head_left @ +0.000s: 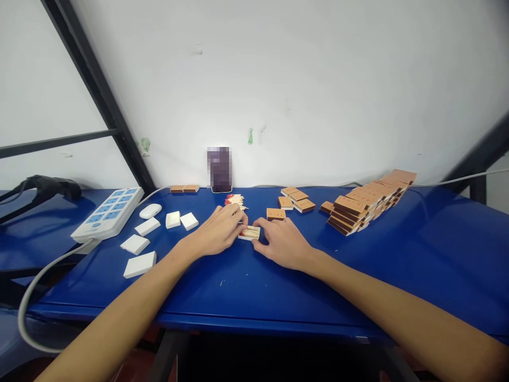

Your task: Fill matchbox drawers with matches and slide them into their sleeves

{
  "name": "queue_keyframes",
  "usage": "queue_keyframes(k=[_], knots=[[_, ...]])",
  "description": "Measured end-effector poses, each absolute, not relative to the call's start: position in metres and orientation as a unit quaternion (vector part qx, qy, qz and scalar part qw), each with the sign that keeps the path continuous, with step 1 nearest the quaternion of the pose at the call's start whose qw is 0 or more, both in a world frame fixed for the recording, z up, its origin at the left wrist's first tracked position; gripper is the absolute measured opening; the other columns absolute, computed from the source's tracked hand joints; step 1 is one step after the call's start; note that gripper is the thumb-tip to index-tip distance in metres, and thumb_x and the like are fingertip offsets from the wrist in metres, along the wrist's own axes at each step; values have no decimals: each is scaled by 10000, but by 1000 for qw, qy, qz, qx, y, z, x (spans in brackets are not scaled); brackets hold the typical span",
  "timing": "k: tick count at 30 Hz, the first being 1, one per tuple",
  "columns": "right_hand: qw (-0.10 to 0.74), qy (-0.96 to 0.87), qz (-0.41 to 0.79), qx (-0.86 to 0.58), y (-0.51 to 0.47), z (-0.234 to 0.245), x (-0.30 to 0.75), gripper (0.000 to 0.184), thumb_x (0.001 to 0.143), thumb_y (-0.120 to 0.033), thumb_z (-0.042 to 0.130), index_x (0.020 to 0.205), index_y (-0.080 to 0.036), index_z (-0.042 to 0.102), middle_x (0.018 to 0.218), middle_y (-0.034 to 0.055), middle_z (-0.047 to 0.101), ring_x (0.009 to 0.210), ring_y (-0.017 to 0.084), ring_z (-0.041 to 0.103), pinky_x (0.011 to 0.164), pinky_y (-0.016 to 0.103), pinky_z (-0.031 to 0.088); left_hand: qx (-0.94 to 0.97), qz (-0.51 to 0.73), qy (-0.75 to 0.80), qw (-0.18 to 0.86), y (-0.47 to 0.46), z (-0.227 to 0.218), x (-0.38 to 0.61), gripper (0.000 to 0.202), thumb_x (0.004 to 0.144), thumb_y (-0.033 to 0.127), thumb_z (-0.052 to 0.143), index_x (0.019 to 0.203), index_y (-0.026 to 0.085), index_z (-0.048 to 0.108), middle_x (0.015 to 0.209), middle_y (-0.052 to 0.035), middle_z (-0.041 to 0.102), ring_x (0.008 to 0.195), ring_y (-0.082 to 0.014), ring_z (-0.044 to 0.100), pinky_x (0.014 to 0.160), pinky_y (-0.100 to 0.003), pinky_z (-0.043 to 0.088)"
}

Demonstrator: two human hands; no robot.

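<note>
A small white matchbox tray filled with red-tipped matches lies on the blue table between my hands. My left hand rests with curled fingers at the tray's left end, touching the matches. My right hand lies on the tray's right side, with its fingers pinching the tray's edge. Just behind my left hand is a loose pile of matches. A brown matchbox sleeve lies just beyond my right hand.
Several empty white trays lie at the left, near a white mouse and a power strip. A long stack of brown matchboxes stands at the right, with a few more nearer. A phone leans on the wall.
</note>
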State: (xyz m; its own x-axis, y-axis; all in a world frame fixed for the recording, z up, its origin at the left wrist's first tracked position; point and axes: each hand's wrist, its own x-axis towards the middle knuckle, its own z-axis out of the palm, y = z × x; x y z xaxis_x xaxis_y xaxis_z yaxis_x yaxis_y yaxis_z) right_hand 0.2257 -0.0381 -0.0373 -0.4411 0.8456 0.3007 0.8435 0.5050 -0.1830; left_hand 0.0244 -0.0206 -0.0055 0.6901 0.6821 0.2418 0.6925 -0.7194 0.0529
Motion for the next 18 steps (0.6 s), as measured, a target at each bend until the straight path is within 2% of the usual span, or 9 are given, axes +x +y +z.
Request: queue_keyframes(k=[8, 11, 14, 18], knots=[[176, -851, 47, -492, -39, -34, 225, 298, 874, -360, 533, 1100, -176, 595, 736, 8, 653, 724, 175, 596, 680, 288, 315, -908, -149, -389, -42, -18, -16, 28, 245, 981, 327, 379, 909, 209, 581, 933, -46, 535, 918, -208, 496, 800, -361, 375], [187, -851, 55, -488, -40, -34, 226, 254, 868, -354, 538, 1044, -182, 602, 731, 5, 647, 692, 162, 580, 655, 277, 297, -907, -157, -387, -47, -18, -16, 29, 238, 978, 339, 399, 920, 212, 592, 935, -42, 538, 925, -206, 500, 814, -360, 378], [196, -852, 52, -483, -39, -35, 226, 248, 860, -347, 547, 1042, -186, 601, 730, -1, 645, 671, 155, 569, 635, 272, 283, -912, -159, -378, -17, -17, -15, 27, 240, 993, 332, 367, 988, 214, 576, 978, -48, 551, 954, -207, 504, 825, -356, 370], [190, -847, 55, -493, -38, -35, 226, 276, 857, -353, 557, 1079, -194, 597, 751, 5, 654, 687, 160, 574, 627, 271, 278, -899, -142, -405, 86, -7, -14, 16, 263, 999, 264, 317, 1000, 196, 571, 1016, -75, 563, 930, -216, 503, 784, -351, 351]])
